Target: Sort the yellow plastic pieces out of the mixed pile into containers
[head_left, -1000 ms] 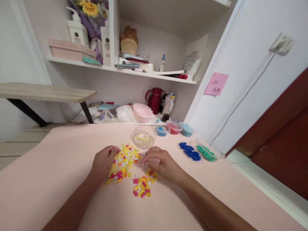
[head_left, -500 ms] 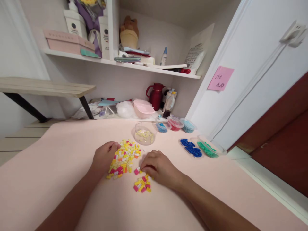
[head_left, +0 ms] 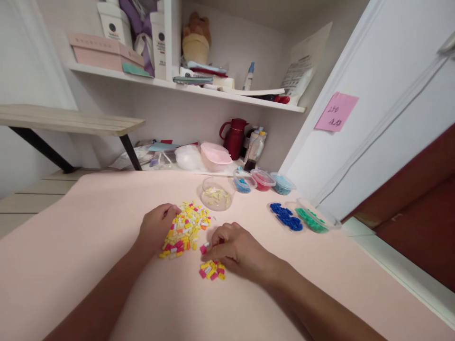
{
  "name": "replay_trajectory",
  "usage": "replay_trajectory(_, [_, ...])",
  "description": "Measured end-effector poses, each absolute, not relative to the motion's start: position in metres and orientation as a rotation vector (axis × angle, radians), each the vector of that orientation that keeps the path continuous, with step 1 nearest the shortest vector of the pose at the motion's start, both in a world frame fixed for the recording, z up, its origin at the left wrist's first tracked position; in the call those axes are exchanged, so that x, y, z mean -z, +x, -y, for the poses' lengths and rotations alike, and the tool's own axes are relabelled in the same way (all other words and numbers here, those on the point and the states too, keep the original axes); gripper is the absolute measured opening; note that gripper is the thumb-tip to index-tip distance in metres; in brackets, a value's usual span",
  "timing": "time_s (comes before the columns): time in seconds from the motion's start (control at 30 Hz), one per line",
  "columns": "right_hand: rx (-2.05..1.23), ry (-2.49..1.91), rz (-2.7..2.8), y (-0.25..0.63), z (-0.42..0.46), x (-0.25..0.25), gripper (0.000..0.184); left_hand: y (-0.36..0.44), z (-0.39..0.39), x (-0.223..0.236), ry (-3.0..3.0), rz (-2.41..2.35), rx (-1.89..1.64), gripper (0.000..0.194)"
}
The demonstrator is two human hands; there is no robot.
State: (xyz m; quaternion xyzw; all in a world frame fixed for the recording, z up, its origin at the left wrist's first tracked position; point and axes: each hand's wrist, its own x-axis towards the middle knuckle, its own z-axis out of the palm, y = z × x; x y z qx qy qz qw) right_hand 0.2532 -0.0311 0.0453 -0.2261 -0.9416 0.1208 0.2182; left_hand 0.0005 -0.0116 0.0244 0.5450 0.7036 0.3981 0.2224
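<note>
A loose pile of small yellow, white, pink and orange toy bricks [head_left: 188, 222] lies on the pink tabletop. My left hand [head_left: 156, 227] rests against the pile's left side, its fingers curled inward; what they hold, if anything, is hidden. To the right, my right hand [head_left: 234, 248] is low over the table, thumb and bent forefinger close together beside a few pink and white bricks [head_left: 204, 247]. A speck of yellow shows among its fingers, too small to name. Just below that hand sits a smaller group of yellow, pink and white bricks [head_left: 212, 270].
Beyond the pile stands a round clear dish [head_left: 217, 205] with pale yellow pieces. Tubs of blue [head_left: 244, 184], red [head_left: 263, 181] and light blue pieces [head_left: 283, 184] line the back. Dark blue [head_left: 286, 217] and green pieces [head_left: 311, 219] are at the right. A shelf [head_left: 213, 98] overhangs behind.
My right thumb has reached left and down toward the small group, covering some bricks near it. My left hand stays by the pile. The whole view has shifted slightly.
</note>
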Motion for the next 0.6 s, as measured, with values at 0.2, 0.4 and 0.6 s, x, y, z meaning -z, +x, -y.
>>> replay_trajectory(0.2, [-0.363, -0.635, 2.650, 0.2547, 0.0307, -0.0479, 0.014, 0.0021, 0.0129, -0.0270, 1.501, -1.947, -1.103, 0.031])
replay_trajectory(0.4, [-0.460, -0.668, 2.629, 0.2547, 0.0323, -0.0521, 0.014, 0.0026, 0.0132, -0.0276, 1.519, -1.960, -1.105, 0.031])
replay_trajectory(0.6, [-0.620, -0.626, 2.485, 0.2578, 0.0285, -0.0514, 0.012, 0.0028, 0.0138, -0.0283, 1.514, -1.963, -1.108, 0.032])
